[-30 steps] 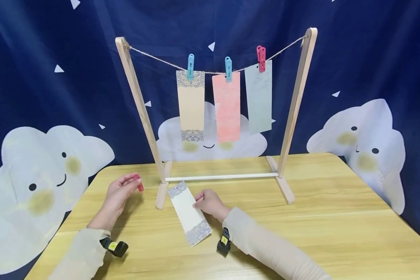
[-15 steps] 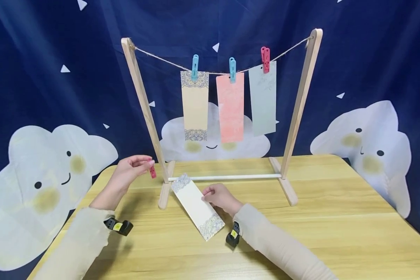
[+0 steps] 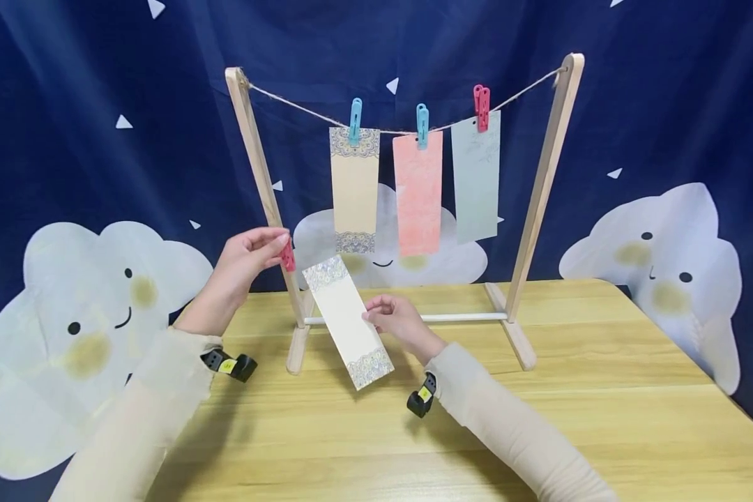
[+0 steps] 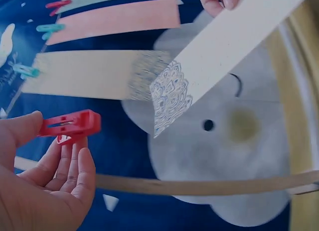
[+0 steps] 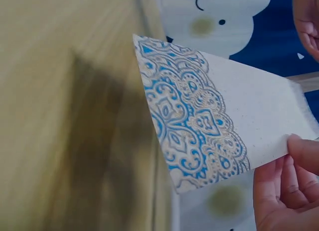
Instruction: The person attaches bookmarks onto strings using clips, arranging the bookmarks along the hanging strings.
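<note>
In the head view my left hand (image 3: 245, 268) pinches a red clothespin (image 3: 288, 255) beside the rack's left post. The left wrist view shows that clothespin (image 4: 72, 124) between thumb and fingers. My right hand (image 3: 404, 323) pinches the right edge of a white paper card (image 3: 349, 321) with patterned ends, tilted and held above the table. Up close, the right wrist view has the card's blue lace-like border (image 5: 194, 121). Three cards hang from a string: a beige card (image 3: 355, 199) and a pink card (image 3: 418, 199) under blue clothespins (image 3: 422, 125), and a grey-green card (image 3: 477, 181) under a red clothespin.
A wooden rack with a left post (image 3: 254, 146) and right post (image 3: 544, 181) holds the sagging string (image 3: 295, 107). A white rod (image 3: 464, 318) joins its feet on the wooden table (image 3: 602, 390). Behind hangs a dark blue curtain (image 3: 132, 56) with printed clouds.
Both hands have risen from near the tabletop. The left hand has brought the red clothespin up and right, towards the left post; the right hand has lifted the white card off the table.
</note>
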### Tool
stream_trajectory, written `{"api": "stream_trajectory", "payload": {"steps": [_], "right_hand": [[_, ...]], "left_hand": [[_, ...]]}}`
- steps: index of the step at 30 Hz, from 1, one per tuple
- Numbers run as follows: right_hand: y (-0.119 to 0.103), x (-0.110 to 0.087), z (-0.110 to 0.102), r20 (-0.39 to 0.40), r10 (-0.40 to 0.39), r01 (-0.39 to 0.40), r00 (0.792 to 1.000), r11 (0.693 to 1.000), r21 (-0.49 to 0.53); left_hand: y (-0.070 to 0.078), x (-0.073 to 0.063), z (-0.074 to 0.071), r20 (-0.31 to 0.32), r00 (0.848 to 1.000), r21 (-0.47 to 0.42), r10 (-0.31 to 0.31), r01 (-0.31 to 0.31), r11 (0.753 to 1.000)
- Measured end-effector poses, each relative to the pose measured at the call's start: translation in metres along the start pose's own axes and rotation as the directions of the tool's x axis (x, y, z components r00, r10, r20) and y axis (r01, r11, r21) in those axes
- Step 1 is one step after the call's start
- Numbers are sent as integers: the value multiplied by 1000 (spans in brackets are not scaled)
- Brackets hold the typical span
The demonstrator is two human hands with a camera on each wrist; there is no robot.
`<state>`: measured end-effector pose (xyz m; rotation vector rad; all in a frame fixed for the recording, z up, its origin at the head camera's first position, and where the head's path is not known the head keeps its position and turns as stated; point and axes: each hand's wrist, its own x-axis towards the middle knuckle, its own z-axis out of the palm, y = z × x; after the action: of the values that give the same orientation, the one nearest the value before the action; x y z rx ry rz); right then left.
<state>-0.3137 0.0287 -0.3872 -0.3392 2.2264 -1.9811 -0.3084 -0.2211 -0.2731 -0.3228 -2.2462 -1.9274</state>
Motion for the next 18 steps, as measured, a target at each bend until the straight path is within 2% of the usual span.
{"api": "stream_trajectory", "payload": {"steps": [6, 11, 14, 18], "right_hand": [[-19, 5, 1, -29, -58, 60, 998, 997, 50], [-32, 14, 3, -35, -110, 112, 993, 992, 50], [-40, 18, 5, -45, -131, 134, 990, 989, 58], [-53, 24, 8, -66, -148, 152, 987, 986, 70]], "left_hand": [[36, 12, 9, -35, 996, 64, 82, -79, 995], [59, 26, 14, -101, 984, 144, 149, -134, 980], [71, 35, 16, -120, 976, 171, 182, -160, 972], [89, 48, 18, -152, 964, 144, 220, -199, 969]]}}
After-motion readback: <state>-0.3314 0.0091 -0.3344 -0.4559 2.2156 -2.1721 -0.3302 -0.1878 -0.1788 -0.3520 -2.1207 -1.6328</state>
